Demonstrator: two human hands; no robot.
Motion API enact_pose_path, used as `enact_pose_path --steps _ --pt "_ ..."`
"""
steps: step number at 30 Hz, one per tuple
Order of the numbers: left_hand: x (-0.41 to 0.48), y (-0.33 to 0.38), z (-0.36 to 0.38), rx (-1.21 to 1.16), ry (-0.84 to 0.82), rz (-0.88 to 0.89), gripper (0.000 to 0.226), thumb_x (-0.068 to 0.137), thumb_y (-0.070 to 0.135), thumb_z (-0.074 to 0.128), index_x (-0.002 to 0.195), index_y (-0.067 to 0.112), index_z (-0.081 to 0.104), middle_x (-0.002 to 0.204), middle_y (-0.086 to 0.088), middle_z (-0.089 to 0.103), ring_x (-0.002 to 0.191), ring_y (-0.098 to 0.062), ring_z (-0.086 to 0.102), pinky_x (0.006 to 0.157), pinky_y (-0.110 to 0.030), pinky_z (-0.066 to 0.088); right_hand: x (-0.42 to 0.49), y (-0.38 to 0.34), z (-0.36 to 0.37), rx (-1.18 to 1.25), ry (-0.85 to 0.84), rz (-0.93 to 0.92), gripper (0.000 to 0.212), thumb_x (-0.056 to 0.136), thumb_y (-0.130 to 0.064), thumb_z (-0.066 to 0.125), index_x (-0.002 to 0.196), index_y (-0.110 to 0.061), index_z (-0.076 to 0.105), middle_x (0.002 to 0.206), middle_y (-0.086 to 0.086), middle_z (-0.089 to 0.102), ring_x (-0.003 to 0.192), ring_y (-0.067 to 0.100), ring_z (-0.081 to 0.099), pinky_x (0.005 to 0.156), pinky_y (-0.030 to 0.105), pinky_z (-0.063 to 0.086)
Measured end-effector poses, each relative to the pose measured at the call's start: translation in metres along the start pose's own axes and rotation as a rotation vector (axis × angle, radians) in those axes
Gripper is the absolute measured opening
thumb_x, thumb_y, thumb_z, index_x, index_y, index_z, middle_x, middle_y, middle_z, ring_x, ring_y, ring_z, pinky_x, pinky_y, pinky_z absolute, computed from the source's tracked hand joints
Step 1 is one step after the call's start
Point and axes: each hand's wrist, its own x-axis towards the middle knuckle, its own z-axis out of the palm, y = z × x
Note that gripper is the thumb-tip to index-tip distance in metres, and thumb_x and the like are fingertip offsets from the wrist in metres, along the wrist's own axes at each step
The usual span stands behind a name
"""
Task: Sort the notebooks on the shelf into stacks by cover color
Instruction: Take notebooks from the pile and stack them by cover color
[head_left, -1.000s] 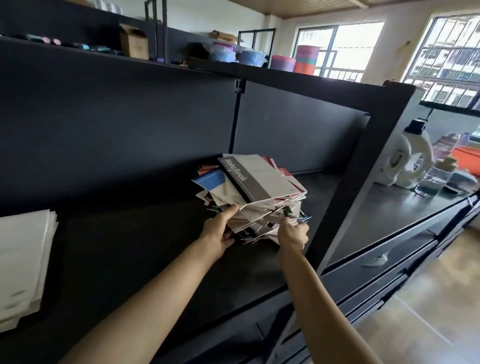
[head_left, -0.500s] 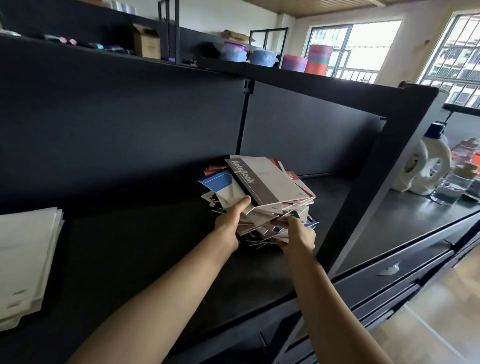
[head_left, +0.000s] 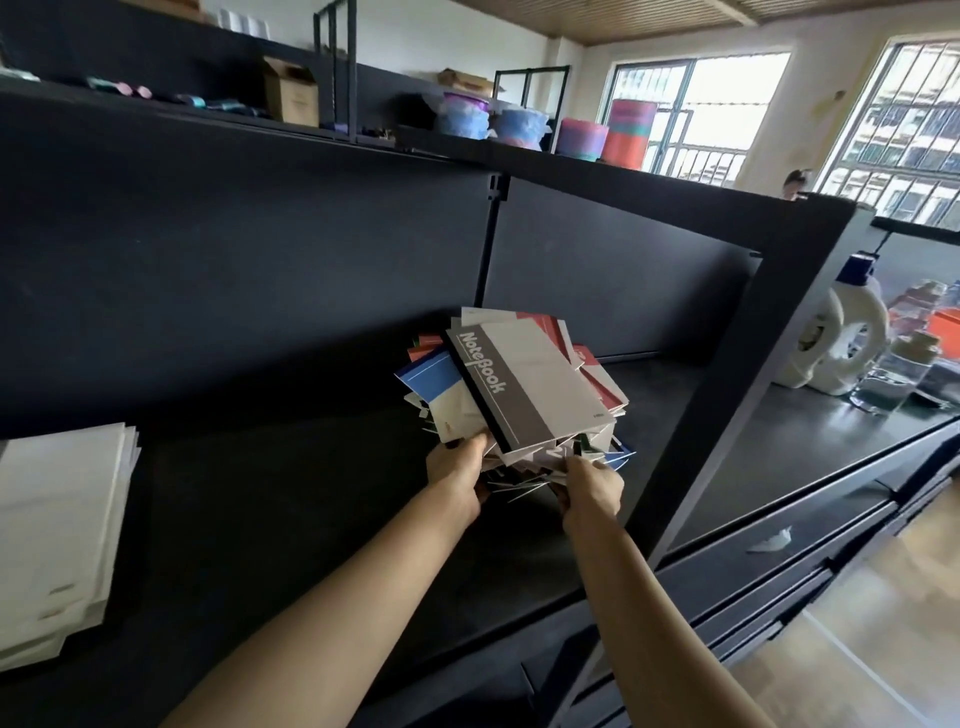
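From the head view, I see the mixed pile of notebooks sitting at centre frame on the black shelf, its covers fanned out at odd angles in blue, red and white. A grey notebook lies on top, tilted. My left hand grips the near left edge of the pile, thumb up against a white cover and fingers curled under. My right hand pinches the loose corners at the near right edge. I cannot tell whether the pile rests on the shelf or is lifted off it.

The shelf's back panel stands behind the pile, and the slanted end panel stands near it towards the right of the frame. A broad stretch of bare shelf runs from the pile to a squared stack of white notebooks at the lower left, well apart from the pile.

On the upper shelf, a cardboard box stands with its flaps open, and I cannot see what is inside. Wrapped tubs sit further right, and I cannot make out what they hold. Past the end panel, a table carries a white detergent bottle and a clear bottle, with shut drawers below.
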Motion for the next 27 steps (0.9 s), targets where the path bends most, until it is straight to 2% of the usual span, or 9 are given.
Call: enact_pose_path --steps 2,5,9,13,15,17,21,25,27 --pt "-0.002 0.004 -0.001 0.009 -0.016 -0.034 0.024 0.082 0.017 0.071 0.098 0.009 0.055 0.116 -0.017 0.061 0.109 -0.034 0.058 0.094 -0.047 0.049 0.005 0.001 0.000 0.034 -0.005 0.013 0.011 0.082 -0.019 0.063 0.087 -0.009 0.065 0.088 0.010 0.067 0.082 0.028 0.066 0.080 0.043 0.056" --pt "-0.002 0.008 -0.003 0.031 -0.031 -0.068 0.043 0.085 0.030 0.068 0.117 0.005 0.055 0.122 -0.016 0.058 0.112 -0.036 0.056 0.096 -0.049 0.047 0.001 -0.004 -0.004 0.095 0.070 0.068 0.024 0.094 -0.030 0.046 0.086 -0.010 0.056 0.089 0.013 0.062 0.086 0.033 0.064 0.083 0.049 0.054" --pt "-0.003 0.010 -0.006 0.026 -0.054 -0.082 0.054 0.085 0.040 0.065 0.128 0.009 0.052 0.127 -0.015 0.054 0.116 -0.036 0.053 0.100 -0.050 0.043 0.001 -0.002 -0.004 0.125 0.076 0.097 0.021 0.091 0.003 0.041 0.076 -0.003 0.054 0.072 0.011 0.055 0.065 0.028 0.057 0.061 0.038 0.052" --pt "-0.001 0.013 -0.010 0.019 -0.075 -0.116 0.059 0.079 0.041 0.071 0.127 0.011 0.054 0.125 -0.014 0.055 0.114 -0.034 0.053 0.092 -0.046 0.046 0.004 0.004 0.000 0.033 0.052 0.051 0.024 0.082 0.012 0.047 0.064 -0.004 0.050 0.062 0.011 0.051 0.049 0.020 0.046 0.039 0.019 0.038" --pt "-0.001 0.014 -0.010 0.024 -0.091 -0.123 0.059 0.078 0.040 0.073 0.127 0.012 0.054 0.123 -0.013 0.057 0.112 -0.032 0.055 0.084 -0.042 0.047 0.006 0.004 0.000 0.001 0.040 0.044 0.019 0.075 0.015 0.053 0.073 -0.003 0.054 0.065 0.012 0.053 0.050 0.019 0.046 0.038 0.019 0.037" --pt "0.001 0.013 -0.010 0.049 -0.100 -0.107 0.056 0.080 0.038 0.071 0.127 0.011 0.053 0.123 -0.012 0.058 0.111 -0.030 0.056 0.087 -0.041 0.048 0.009 0.005 0.000 -0.008 0.032 0.045 0.028 0.072 0.016 0.055 0.088 -0.006 0.055 0.072 0.011 0.056 0.054 0.018 0.050 0.043 0.023 0.040" --pt "0.002 0.012 -0.012 0.079 -0.105 -0.068 0.045 0.084 0.031 0.069 0.118 0.007 0.055 0.107 -0.011 0.060 0.099 -0.029 0.059 0.077 -0.037 0.049 0.008 0.011 0.006 -0.050 0.067 0.023 0.042 0.079 0.008 0.050 0.115 -0.012 0.045 0.080 0.012 0.055 0.052 0.017 0.051 0.034 0.018 0.037" --pt "0.002 0.015 -0.019 0.081 -0.101 -0.052 0.043 0.081 0.022 0.073 0.116 0.001 0.057 0.083 -0.009 0.056 0.075 -0.024 0.056 0.061 -0.032 0.049 -0.002 0.016 0.013 -0.054 0.075 0.020 0.036 0.083 0.004 0.050 0.115 -0.010 0.044 0.074 0.011 0.052 0.046 0.016 0.048 0.029 0.013 0.032" --pt "0.003 0.016 -0.023 0.080 -0.107 -0.045 0.050 0.079 0.020 0.075 0.120 0.002 0.055 0.091 -0.009 0.054 0.083 -0.023 0.054 0.066 -0.032 0.049 -0.002 0.018 0.012 -0.060 0.023 0.018 0.032 0.084 0.003 0.050 0.111 -0.012 0.043 0.073 0.009 0.052 0.042 0.015 0.050 0.030 0.014 0.035"
